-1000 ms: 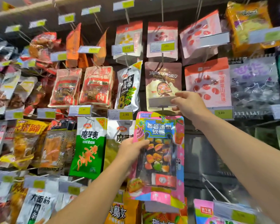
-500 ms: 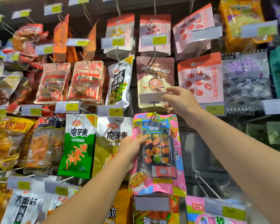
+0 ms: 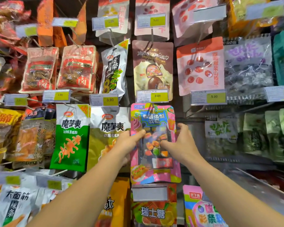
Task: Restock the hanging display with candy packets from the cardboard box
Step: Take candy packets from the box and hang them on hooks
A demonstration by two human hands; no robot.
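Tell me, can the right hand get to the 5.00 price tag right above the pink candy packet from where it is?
Probably yes. The right hand rests on the pink candy packet, and the price tag hangs directly above with nothing in front of it.

Head view, close (facing display (image 3: 203, 108))
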